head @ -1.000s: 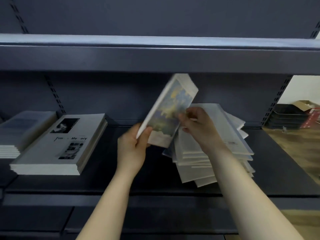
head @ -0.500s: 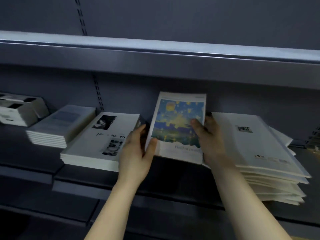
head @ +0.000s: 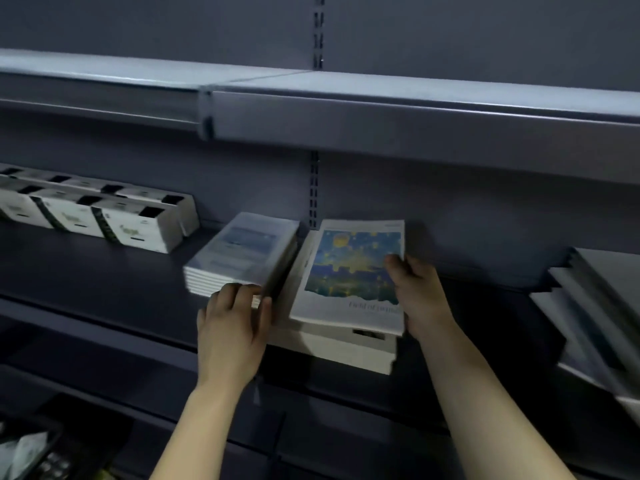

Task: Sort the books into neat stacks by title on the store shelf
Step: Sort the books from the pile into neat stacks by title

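Observation:
A book with a blue and yellow painted cover [head: 349,271] lies flat on top of a white book stack [head: 346,348] on the dark shelf [head: 104,289]. My right hand [head: 419,296] grips this book at its right edge, thumb on the cover. Just to the left stands a stack of pale blue-covered books [head: 242,251]. My left hand [head: 232,327] is at that stack's front right corner, fingers curled over the front edge and thumb in the gap between the two stacks. A messy pile of white books [head: 595,306] lies at the far right.
Several white cartons with black marks [head: 104,216] stand in a row at the back left of the shelf. An upper shelf [head: 381,123] overhangs closely. A slotted upright [head: 314,188] runs behind the stacks. A lower shelf holds dim items at the bottom left [head: 31,452].
The painted book moved left from the messy pile and now lies on the white stack. My left hand let go of it and moved to the pale blue stack. The view swung left.

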Demonstrator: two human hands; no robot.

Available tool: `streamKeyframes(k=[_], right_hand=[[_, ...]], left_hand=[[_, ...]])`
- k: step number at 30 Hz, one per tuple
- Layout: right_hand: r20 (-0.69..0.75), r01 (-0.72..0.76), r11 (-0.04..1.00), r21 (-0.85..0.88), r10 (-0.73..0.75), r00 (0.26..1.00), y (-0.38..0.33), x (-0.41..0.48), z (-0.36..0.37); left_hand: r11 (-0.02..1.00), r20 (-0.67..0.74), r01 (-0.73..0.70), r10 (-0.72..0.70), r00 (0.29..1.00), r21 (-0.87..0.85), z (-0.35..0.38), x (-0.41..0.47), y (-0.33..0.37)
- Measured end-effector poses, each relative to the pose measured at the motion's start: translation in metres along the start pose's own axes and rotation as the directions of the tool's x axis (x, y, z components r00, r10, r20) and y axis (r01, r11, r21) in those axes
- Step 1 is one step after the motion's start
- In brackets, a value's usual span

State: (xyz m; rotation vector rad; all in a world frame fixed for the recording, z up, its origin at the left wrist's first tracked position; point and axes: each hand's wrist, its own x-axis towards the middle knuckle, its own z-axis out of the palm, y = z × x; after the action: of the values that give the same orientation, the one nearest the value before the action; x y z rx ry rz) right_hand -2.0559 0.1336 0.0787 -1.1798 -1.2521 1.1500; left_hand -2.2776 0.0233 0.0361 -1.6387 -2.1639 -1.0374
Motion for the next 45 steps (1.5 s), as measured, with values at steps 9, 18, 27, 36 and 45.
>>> streamKeyframes(k=[9,18,27,36,45], right_hand=[[0.076,-0.102,0.995,-0.024,0.103,0.992,0.008,0.011,0.119],[0.095,-0.049,0.975,-0.215,0.071,0.993,0.009,0.022,0.157],[0.027,0.033,0.864,-0.503,-0.022,0.999,-0.002,0.036,0.174],[-0.075,-0.033,0.842,-0.538,-0.009,0.997,0.006,0.045,0.192],[-0.02,0.019,0.8,-0.599,-0.038,0.999,0.019,0.048,0.192]], left_hand=[[0.993,0.012,0.097,-0.098,0.995,0.07,-0.008,0.029,-0.103],[0.993,0.039,0.107,-0.108,0.993,0.039,-0.001,0.048,-0.141],[0.997,0.107,0.071,-0.075,0.991,0.04,0.013,0.052,-0.146],[0.996,0.11,0.091,-0.093,0.99,0.023,0.015,0.053,-0.151],[0.997,0.086,0.08,-0.082,0.993,0.021,0.016,0.053,-0.153]])
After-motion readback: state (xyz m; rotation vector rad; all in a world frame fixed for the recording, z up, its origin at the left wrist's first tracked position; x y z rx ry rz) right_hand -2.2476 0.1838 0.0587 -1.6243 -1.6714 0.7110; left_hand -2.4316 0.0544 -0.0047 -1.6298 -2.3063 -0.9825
